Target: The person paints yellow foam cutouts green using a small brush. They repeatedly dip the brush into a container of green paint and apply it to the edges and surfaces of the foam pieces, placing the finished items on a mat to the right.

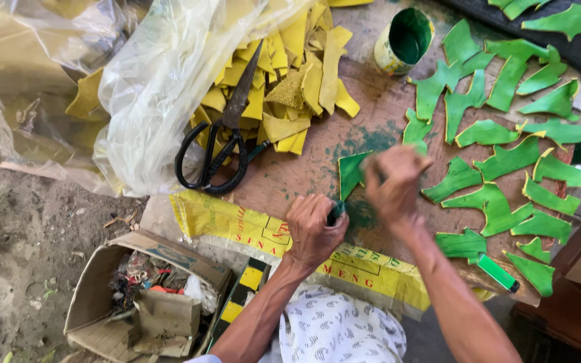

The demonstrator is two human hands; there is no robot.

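- Tabletop of worn brown board, smeared green in the middle, edged at the near side by a yellow printed sack.
- Clear plastic bag at upper left, spilling a heap of unpainted yellow scraps across the board.
- Painted green pieces, many, spread apart to dry over the right half; by the look of both heaps, roughly half done, with a large yellow heap left.
- Cardboard box of rubbish on the ground at lower left.
- Black scissors lying on the yellow heap, blades closed, untouched.
- Paint tin, green inside, standing at the far edge, well apart from both hands.
- Green-painted scrap in hand, near the middle of the tabletop, lying on the green smear.
- Right hand, blurred, fingers bent down, pressing on that scrap's right side.
- Left hand, clenched around a small dark-green applicator, tip just at the scrap's lower edge; kind of tool too hidden to tell.
- Green marker-shaped stick lying near the right front corner.
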